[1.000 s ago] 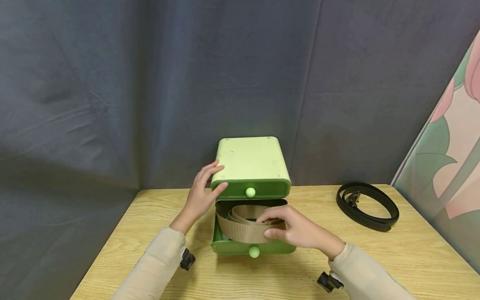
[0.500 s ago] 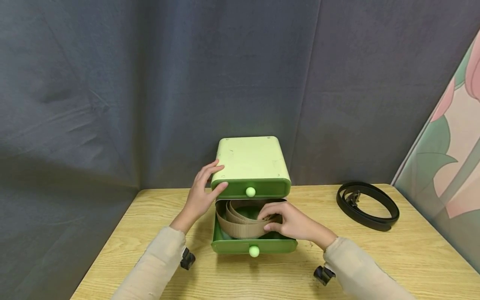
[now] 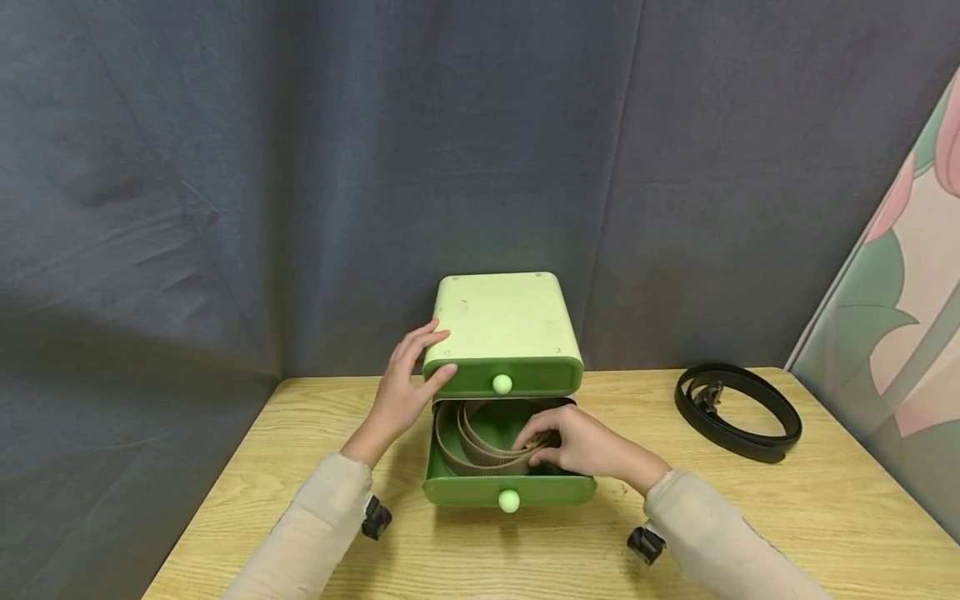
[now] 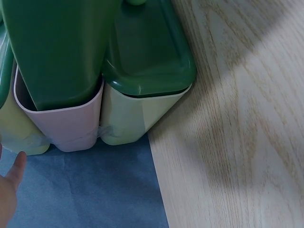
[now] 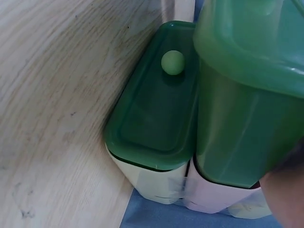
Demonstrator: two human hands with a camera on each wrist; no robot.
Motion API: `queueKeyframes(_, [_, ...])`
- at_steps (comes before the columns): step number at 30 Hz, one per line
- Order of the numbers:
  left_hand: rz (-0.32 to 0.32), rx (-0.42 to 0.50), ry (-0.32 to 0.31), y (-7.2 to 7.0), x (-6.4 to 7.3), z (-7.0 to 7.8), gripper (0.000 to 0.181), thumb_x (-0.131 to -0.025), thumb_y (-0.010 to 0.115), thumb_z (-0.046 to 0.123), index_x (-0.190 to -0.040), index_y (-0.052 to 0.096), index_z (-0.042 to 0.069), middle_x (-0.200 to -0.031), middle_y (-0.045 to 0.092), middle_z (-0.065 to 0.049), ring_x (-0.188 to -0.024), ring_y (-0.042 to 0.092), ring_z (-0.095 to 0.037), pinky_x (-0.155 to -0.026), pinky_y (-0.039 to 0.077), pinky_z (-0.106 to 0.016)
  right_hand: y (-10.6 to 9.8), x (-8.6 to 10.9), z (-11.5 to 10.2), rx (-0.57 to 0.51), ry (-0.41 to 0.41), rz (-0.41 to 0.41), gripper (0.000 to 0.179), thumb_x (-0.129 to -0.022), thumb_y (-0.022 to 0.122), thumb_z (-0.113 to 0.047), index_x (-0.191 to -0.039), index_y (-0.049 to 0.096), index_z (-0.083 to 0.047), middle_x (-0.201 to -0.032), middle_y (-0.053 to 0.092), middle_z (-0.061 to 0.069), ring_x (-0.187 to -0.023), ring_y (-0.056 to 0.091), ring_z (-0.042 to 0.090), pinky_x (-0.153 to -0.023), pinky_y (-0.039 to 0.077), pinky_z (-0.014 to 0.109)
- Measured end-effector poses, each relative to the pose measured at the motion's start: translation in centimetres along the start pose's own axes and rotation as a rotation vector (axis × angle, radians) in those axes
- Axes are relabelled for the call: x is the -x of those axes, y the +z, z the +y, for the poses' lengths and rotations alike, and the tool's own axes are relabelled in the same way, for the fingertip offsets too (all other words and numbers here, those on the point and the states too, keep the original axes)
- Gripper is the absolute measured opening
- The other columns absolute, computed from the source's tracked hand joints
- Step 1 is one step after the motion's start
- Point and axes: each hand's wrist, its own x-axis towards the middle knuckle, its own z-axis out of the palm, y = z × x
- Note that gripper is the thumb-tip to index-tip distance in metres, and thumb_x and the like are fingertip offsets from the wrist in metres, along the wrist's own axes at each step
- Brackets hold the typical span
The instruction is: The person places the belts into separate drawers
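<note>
A coiled brown ribbed belt (image 3: 491,468) lies in the pulled-out green drawer (image 3: 468,492) of a small drawer chest (image 3: 502,317). My right hand (image 3: 592,446) reaches into that drawer and pinches the coil at its right side. Against the chest's upper left side rests my left hand (image 3: 397,408), fingers extended on the top edge and thumb at the top drawer's front. Both wrist views show the middle, pink-cased drawer out, with the drawers above and below pushed in. Only a bit of the left hand (image 4: 7,194) and right hand (image 5: 287,202) appears there; the belt is hidden.
A coiled black belt (image 3: 738,414) with a metal buckle lies at the right of the wooden table (image 3: 750,517). Dark curtain (image 3: 450,150) hangs behind the chest. A panel with a flower print (image 3: 900,350) stands along the right edge.
My right hand has lowered the brown belt deeper into the drawer; its coil now sits below the drawer's front edge. The left hand stays on the chest.
</note>
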Motion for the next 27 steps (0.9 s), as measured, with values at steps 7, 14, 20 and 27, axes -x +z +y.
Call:
queueKeyframes(7, [0.005, 0.003, 0.002, 0.0, 0.0, 0.0, 0.047, -0.097, 0.066, 0.031, -0.141, 0.053, 0.023, -0.156, 0.035, 0.004, -0.142, 0.030, -0.028, -0.100, 0.040, -0.053, -0.1, 0.0, 0.3, 0.026, -0.018, -0.020, 0.024, -0.085, 0.078, -0.003, -0.104, 0.076, -0.017, -0.100, 0.071, -0.007, -0.086, 0.065, 0.004, -0.074, 0.054, 0.026])
queueKeyframes(14, [-0.004, -0.001, -0.003, 0.0, 0.0, 0.1, 0.047, -0.097, 0.065, 0.030, -0.142, 0.052, 0.022, -0.156, 0.035, 0.004, -0.143, 0.029, -0.028, -0.102, 0.037, -0.055, -0.1, 0.3, 0.1, 0.044, -0.059, 0.016, 0.029, -0.082, 0.081, -0.007, -0.110, 0.075, -0.012, -0.106, 0.070, -0.005, -0.096, 0.064, 0.010, -0.081, 0.054, 0.029])
queueKeyframes(20, [-0.003, 0.004, -0.001, 0.0, 0.1, 0.2, 0.047, -0.097, 0.065, 0.031, -0.141, 0.053, 0.022, -0.156, 0.035, 0.004, -0.144, 0.028, -0.027, -0.106, 0.031, -0.059, -0.1, 1.2, 0.0, 0.041, -0.036, 0.092, 0.035, -0.081, 0.081, -0.013, -0.115, 0.073, -0.013, -0.113, 0.068, -0.005, -0.107, 0.061, 0.015, -0.089, 0.052, 0.035])
queueKeyframes(27, [-0.002, 0.002, -0.008, 0.0, 0.1, 0.1, 0.047, -0.097, 0.065, 0.030, -0.141, 0.053, 0.022, -0.156, 0.035, 0.004, -0.143, 0.028, -0.027, -0.106, 0.032, -0.058, -0.2, 3.0, -0.5, 0.053, -0.049, 0.274, 0.030, -0.085, 0.078, -0.011, -0.115, 0.073, -0.011, -0.115, 0.068, -0.002, -0.109, 0.062, 0.020, -0.093, 0.051, 0.041])
